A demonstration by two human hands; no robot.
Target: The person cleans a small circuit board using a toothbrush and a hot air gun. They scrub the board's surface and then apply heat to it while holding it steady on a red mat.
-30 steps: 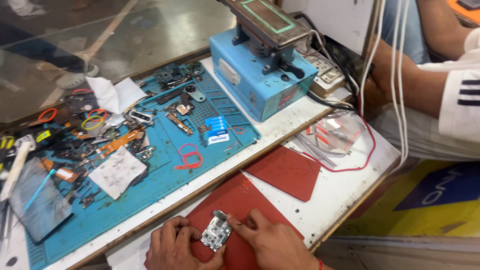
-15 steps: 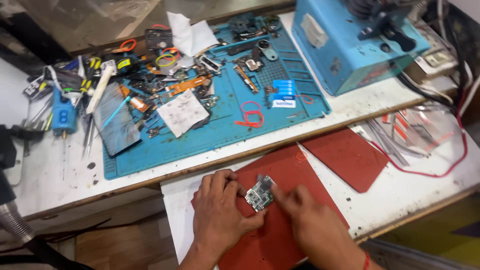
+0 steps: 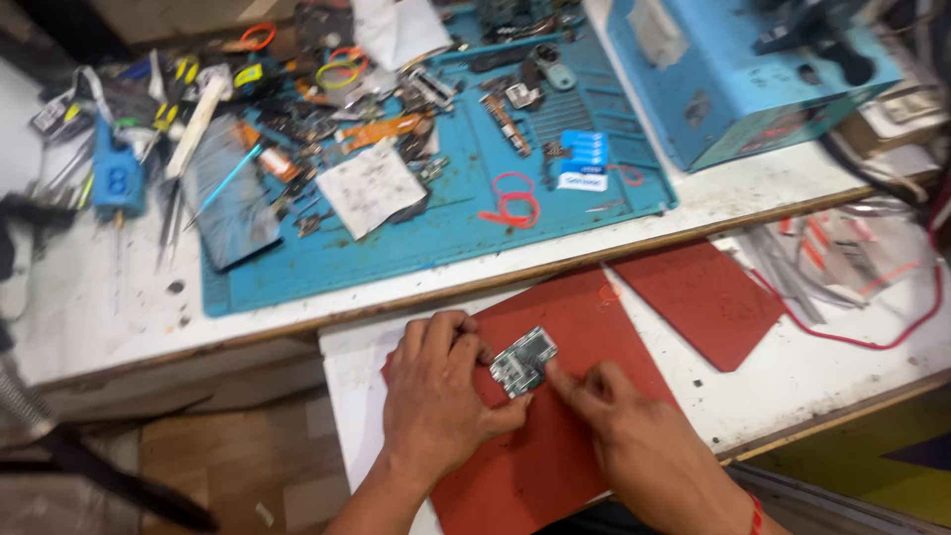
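A small grey-green circuit board [image 3: 523, 362] lies on a red mat [image 3: 584, 317] on the white pull-out shelf [image 3: 347, 367]. My left hand [image 3: 436, 396] grips the board's left edge between thumb and fingers. My right hand [image 3: 634, 446] presses a fingertip against the board's right lower corner; a red thread circles its wrist.
A second red mat [image 3: 698, 297] lies to the right. Behind, a blue work mat [image 3: 436, 238] carries several small parts, a white paper scrap [image 3: 369, 186], a red rubber band [image 3: 510, 208] and tweezers. A blue machine [image 3: 733, 79] stands at the back right. Red wire [image 3: 872, 337] trails on the right.
The view has swung left and down, so the bench shifted right in frame. Both hands stay on the circuit board on the red mat.
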